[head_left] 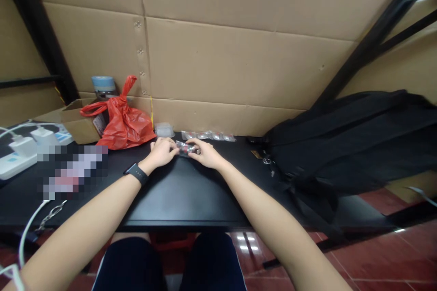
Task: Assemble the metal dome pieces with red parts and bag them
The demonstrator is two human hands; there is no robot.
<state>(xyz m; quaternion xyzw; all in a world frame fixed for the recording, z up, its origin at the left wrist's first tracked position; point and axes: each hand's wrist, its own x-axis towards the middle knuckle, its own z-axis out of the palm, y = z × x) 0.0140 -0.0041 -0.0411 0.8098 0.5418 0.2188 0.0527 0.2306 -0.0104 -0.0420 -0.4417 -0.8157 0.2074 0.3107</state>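
Observation:
Both hands meet over the back half of the black table (177, 200). Between them lies a small clear packet (185, 148) with dark and red contents. My left hand (161, 151) has its bent fingers closed on the packet's left end, and a black watch is on that wrist. At the packet's right end, my right hand (205, 153) pinches it between thumb and fingers. Just behind the hands, a row of several clear packets (208, 136) lies along the cardboard wall. A stack of clear plastic pieces (164, 129) sits behind my left hand.
A red plastic bag (126, 122), an open cardboard box (80, 122) and a blue-lidded container (103, 84) stand at the back left. A white power strip (20, 159) with plugs is at far left. A black backpack (351, 141) covers the right side, with keys (268, 162) beside it.

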